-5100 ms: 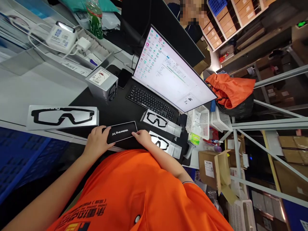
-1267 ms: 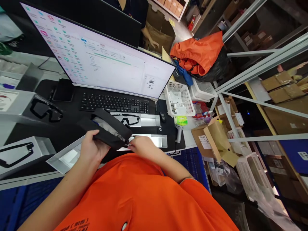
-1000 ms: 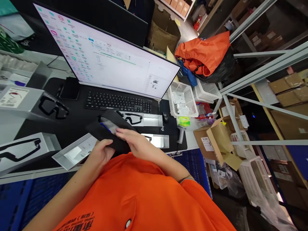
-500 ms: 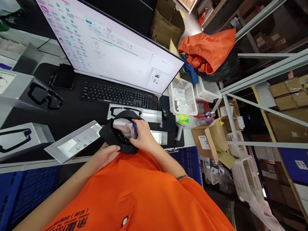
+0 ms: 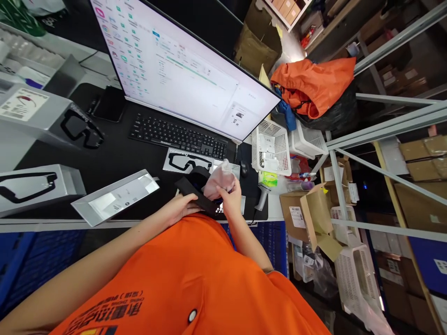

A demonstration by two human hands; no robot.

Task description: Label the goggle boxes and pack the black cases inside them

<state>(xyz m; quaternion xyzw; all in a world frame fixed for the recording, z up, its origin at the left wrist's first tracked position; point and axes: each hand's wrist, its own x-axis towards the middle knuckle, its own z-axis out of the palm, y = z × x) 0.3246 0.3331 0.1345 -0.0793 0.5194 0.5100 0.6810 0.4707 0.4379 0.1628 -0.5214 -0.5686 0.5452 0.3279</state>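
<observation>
My left hand [image 5: 181,207] is closed on the edge of an open black case [image 5: 196,191], held tilted close to my body at the desk's front edge. With its fingers pinched, my right hand [image 5: 230,197] grips a pale, soft cloth pouch [image 5: 219,179] at the case's opening. The inside of the case is mostly hidden by the pouch and fingers. Behind the case lies a silver box printed with black glasses [image 5: 188,162]. To the left is an open silver tray-like box [image 5: 117,197] with papers in it.
A monitor [image 5: 195,70] and keyboard [image 5: 178,135] stand at the back. Boxes with glasses pictures [image 5: 82,128] sit at the left. On the right are a mouse [image 5: 244,169], a barcode scanner [image 5: 262,197], a white basket [image 5: 288,160] and an open cardboard box [image 5: 296,216].
The pale pouch has risen further out of the black case in my right hand. The case has tilted, and both hands appear further right as the view shifted.
</observation>
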